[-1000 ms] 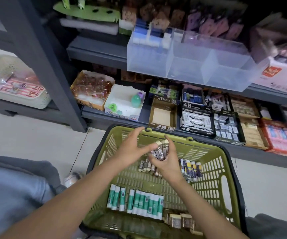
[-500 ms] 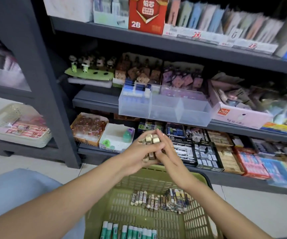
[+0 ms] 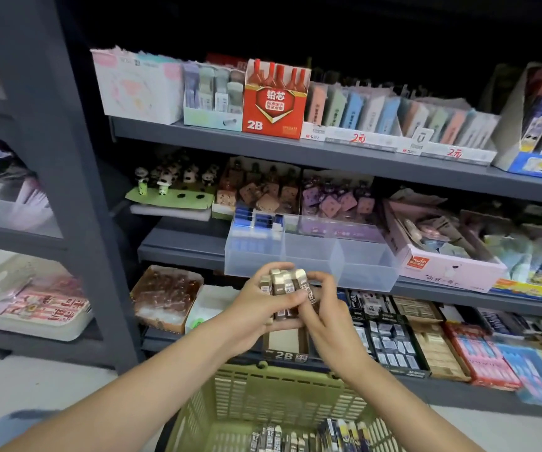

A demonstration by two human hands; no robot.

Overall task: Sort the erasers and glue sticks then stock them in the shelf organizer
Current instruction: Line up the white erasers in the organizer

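Both hands hold one bundle of small brown-sleeved erasers (image 3: 284, 288), standing upright side by side. The left hand (image 3: 256, 308) wraps it from the side with curled fingers, and the right hand (image 3: 325, 308) pinches the other side, probably to keep the pieces together. The bundle is raised just in front of the clear plastic shelf organizer (image 3: 364, 265), whose left compartment already has blue-and-white erasers (image 3: 256, 223). More erasers lie below in the olive-green plastic basket (image 3: 263, 396).

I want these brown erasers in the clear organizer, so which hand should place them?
Probably left: the left hand grips most of the erasers, directly below the organizer.
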